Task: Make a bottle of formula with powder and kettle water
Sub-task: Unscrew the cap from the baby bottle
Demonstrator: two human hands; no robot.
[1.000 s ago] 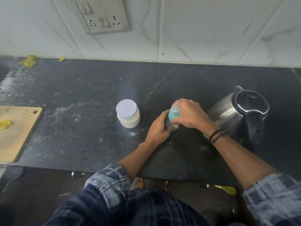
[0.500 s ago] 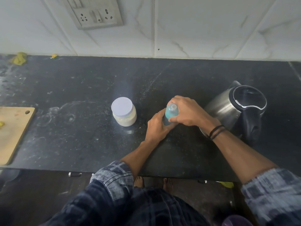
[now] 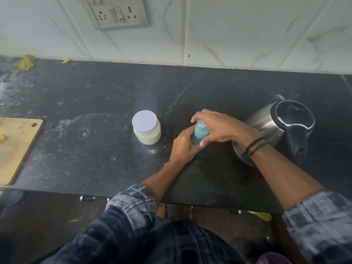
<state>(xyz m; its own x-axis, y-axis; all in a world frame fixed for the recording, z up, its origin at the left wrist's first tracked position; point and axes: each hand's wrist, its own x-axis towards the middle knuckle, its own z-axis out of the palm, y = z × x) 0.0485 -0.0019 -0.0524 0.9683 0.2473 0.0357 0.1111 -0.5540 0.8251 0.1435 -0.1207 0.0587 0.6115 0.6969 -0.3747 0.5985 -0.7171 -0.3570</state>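
A small baby bottle (image 3: 200,131) with a teal top stands upright on the black counter (image 3: 95,149). My left hand (image 3: 183,147) wraps its lower body. My right hand (image 3: 221,126) is curled over the bottle's teal cap from the right. Most of the bottle is hidden by both hands. A clear jar of white powder (image 3: 147,130) with a white lid stands closed just left of the hands. A steel electric kettle (image 3: 276,128) with a black lid and handle sits to the right, close behind my right wrist.
A wooden cutting board (image 3: 17,147) with a yellow scrap lies at the left counter edge. Yellow scraps (image 3: 25,61) sit by the tiled wall. A socket plate (image 3: 118,13) is mounted on the wall. The counter's front edge runs just below my forearms.
Both hands stay on the bottle at the same spot. My right hand's fingers have shifted slightly around the cap, as in a twist. The camera view has drifted a little.
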